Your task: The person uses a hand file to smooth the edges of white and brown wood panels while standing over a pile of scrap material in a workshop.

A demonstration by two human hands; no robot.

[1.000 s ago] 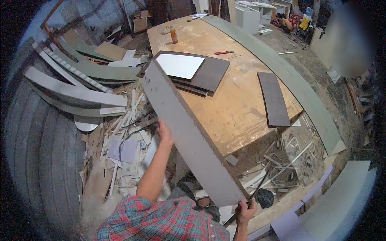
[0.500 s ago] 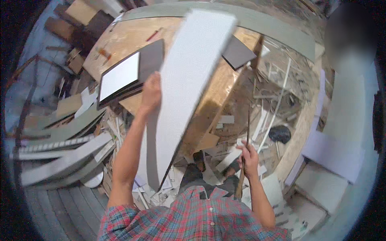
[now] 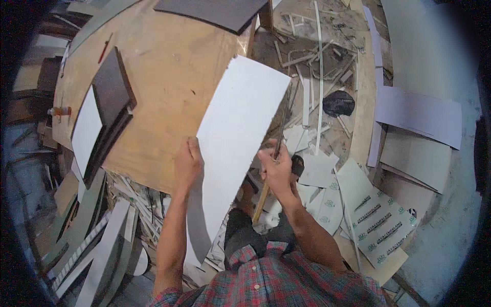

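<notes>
A long white board (image 3: 243,102), chipped at its far left corner, slants across the middle over the table's near edge. My left hand (image 3: 188,162) grips its left edge, thumb on the top face and the other fingers hidden beneath. Close to the board's right edge, my right hand (image 3: 276,171) is closed around a long thin tool (image 3: 261,203) with a dark, narrow shaft and a wooden handle. The shaft points away from me alongside the board; whether it touches the edge I cannot tell.
On the wooden table (image 3: 158,92) lie dark panels (image 3: 112,89) with a white piece (image 3: 87,130), another dark panel (image 3: 220,13), a red stick-like item (image 3: 105,48) and a small orange-brown bottle (image 3: 59,111). Scrap strips (image 3: 307,97), a black bundle (image 3: 338,104) and printed sheets (image 3: 378,215) litter the floor.
The view has turned, so the table fills more of the left. The white board sits lower and nearer me. My right hand and the tool have come up beside the board's right edge.
</notes>
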